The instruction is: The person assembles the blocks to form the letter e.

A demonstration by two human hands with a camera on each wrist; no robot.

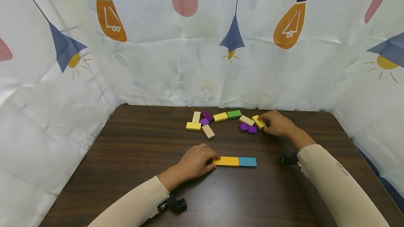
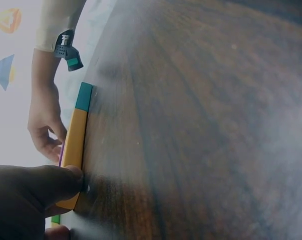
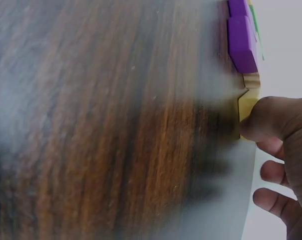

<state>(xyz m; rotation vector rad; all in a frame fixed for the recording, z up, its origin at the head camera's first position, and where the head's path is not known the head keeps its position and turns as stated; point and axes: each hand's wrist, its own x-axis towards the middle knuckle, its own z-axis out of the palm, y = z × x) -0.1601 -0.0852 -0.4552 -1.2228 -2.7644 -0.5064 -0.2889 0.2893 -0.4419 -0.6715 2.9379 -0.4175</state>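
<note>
At the table's middle my left hand pinches the left end of an orange-yellow wooden block. A blue block lies end to end with it, making one straight row. In the left wrist view, my thumb presses the near end of the orange-yellow block. Farther back and to the right, my right hand grips a yellow block by its right end. The right wrist view shows thumb and finger around this yellow block, while the other fingers stay bent off it.
Beside the gripped yellow block lie a pale wood block and two small purple blocks. A green block touches another yellow one. Several more blocks cluster left of them. A printed curtain hangs behind the dark table.
</note>
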